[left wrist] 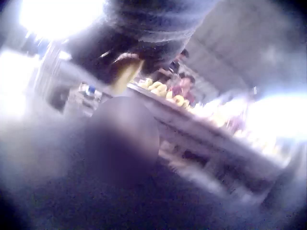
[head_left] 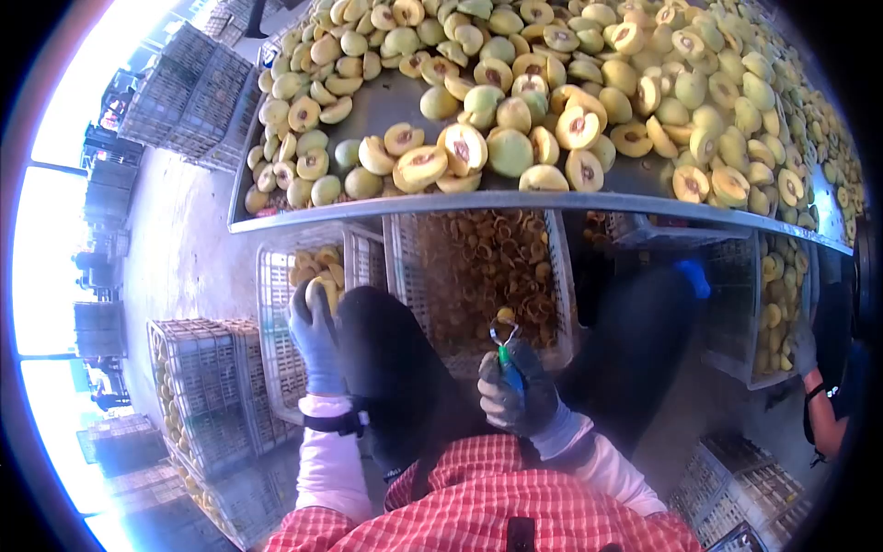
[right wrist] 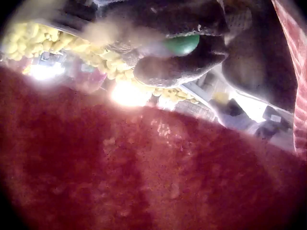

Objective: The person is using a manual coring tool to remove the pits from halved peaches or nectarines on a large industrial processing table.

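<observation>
My gloved left hand (head_left: 315, 336) holds a peach half (head_left: 323, 293) over a white crate (head_left: 269, 285) with other peach halves in it. The left wrist view blurs that same yellow piece (left wrist: 127, 76) beneath the dark glove. In front of my lap, my gloved right hand (head_left: 520, 391) grips a pitting tool (head_left: 504, 353) with a green and blue handle, its metal loop pointing away from me. A small yellowish-brown piece (head_left: 505, 315) shows at the loop's tip. In the right wrist view the green handle (right wrist: 183, 44) sits between glove fingers.
A metal-edged table (head_left: 515, 199) heaped with halved and whole peaches (head_left: 510, 152) stands ahead. Below it, a crate (head_left: 411, 276) holds brown pits and scraps (head_left: 497, 267). Stacked crates (head_left: 216, 386) stand at left. Another person's gloved hand (head_left: 805, 354) is by a right-hand crate (head_left: 763, 363).
</observation>
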Motion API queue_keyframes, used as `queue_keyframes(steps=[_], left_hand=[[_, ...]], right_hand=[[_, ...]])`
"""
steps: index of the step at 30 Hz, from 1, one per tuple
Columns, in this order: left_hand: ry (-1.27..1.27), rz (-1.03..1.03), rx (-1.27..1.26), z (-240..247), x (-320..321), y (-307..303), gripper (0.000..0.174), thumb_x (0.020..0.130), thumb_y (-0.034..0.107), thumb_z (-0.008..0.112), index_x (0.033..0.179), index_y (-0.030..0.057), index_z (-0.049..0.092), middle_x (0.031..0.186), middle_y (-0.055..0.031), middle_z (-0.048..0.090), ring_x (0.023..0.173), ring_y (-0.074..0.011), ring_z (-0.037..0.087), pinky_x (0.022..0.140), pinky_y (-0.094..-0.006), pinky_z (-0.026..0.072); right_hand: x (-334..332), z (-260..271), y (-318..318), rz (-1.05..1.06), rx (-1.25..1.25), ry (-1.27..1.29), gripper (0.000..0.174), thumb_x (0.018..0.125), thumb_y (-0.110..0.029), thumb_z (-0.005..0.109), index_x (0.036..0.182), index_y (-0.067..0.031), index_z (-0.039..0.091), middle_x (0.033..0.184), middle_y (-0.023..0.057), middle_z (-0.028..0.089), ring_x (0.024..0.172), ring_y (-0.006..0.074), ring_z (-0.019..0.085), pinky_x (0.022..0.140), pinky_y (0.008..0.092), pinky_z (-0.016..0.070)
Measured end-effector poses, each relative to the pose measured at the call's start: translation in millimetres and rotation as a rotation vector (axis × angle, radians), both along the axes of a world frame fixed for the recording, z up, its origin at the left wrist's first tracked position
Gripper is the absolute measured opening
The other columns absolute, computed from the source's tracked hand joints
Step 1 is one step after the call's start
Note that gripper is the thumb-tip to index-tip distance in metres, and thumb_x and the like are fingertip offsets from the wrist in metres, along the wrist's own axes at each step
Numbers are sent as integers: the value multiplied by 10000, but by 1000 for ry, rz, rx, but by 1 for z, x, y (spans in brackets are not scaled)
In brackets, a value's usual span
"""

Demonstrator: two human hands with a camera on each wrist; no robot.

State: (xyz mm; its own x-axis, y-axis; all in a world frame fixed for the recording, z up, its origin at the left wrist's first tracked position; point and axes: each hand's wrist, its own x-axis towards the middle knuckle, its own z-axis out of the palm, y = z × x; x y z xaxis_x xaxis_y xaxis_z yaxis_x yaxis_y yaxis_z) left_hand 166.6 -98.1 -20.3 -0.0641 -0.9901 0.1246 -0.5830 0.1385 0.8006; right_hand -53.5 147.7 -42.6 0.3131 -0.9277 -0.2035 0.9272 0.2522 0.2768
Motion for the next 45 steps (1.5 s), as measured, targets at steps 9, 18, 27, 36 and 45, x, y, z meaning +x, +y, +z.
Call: queue_keyframes(steps=[9, 18, 27, 36, 45], left_hand=[[-536, -316, -159, 47, -204, -65, 554, 812, 498, 647, 1159, 69, 602, 1040, -152, 629, 989, -323, 618, 812, -398, 486], [-1, -603, -208, 35, -208, -56, 357, 733, 123, 742, 1059, 29, 631, 1038, -126, 615, 943, -273, 610, 854, -358, 472], [911, -421, 867, 33, -179, 110, 402, 946, 266, 561, 1249, 3, 539, 1084, -76, 586, 972, -154, 578, 873, -271, 467], [669, -358, 707, 34, -168, 127, 422, 981, 367, 475, 1129, -11, 588, 990, -99, 633, 870, -148, 612, 777, -276, 504], [430, -404, 552, 39, -167, 130, 266, 930, 218, 562, 1059, -10, 612, 914, -84, 648, 820, -148, 629, 741, -288, 508]], right_hand=[[-5, -12, -21, 100, -69, -109, 471, 963, -509, 434, 1021, -72, 599, 666, 45, 610, 448, 122, 509, 410, 227, 410], [-33, 4, -27, -183, 234, 697, 287, 971, -318, 515, 1037, -48, 585, 747, 39, 624, 587, 129, 595, 514, 247, 485], [-37, 29, -47, -359, 289, 1059, 368, 858, -209, 708, 1132, -12, 564, 948, 8, 604, 854, 76, 556, 757, 230, 459], [-30, 38, -21, -319, 151, 2062, 263, 900, -246, 614, 978, -9, 533, 748, 214, 593, 684, 395, 612, 576, 418, 460], [-17, 34, -13, -349, 75, 1950, 263, 929, -262, 582, 995, -12, 536, 694, 161, 600, 614, 292, 619, 530, 385, 455]])
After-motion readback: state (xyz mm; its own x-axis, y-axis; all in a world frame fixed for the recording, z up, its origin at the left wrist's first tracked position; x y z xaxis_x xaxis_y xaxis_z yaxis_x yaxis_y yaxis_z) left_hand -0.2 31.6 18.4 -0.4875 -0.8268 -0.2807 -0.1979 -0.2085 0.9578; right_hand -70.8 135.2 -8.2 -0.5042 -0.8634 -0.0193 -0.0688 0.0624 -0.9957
